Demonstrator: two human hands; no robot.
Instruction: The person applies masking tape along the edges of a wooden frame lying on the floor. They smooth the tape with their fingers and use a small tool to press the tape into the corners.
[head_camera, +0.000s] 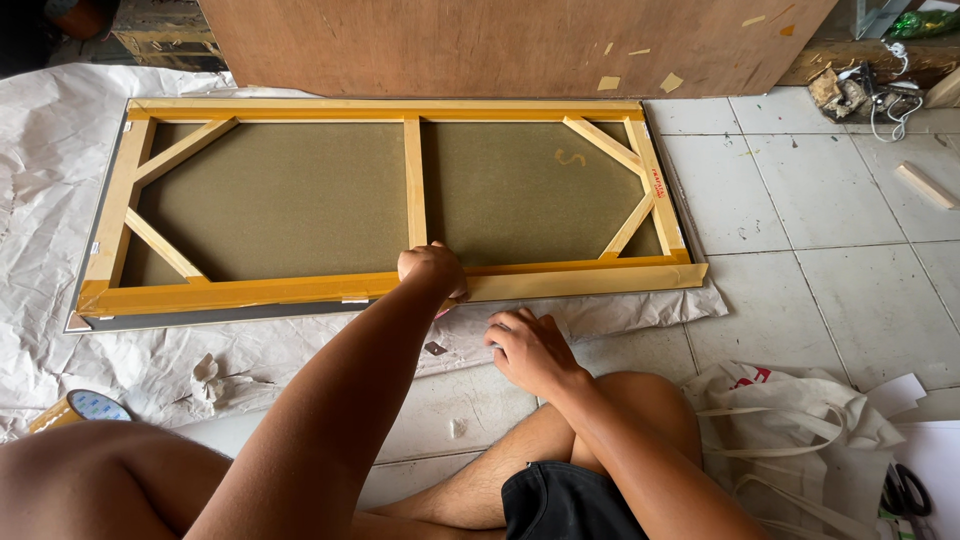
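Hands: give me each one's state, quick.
Left hand: curled shut, pressing on the wooden frame's taped near rail.
Right hand: fingers bent, resting on the white sheet, holding nothing visible.

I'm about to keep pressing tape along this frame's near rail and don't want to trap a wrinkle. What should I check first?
1. Left hand on the near rail of the wooden frame: ok.
2. Right hand off the frame, on the white sheet: ok.
3. Brown tape strip flat on the left stretch: ok.
4. Tape right of the left hand fully stuck: cannot tell.
5. Tape roll within reach by the left knee: ok.
6. Small scrap near the rail: not ok.
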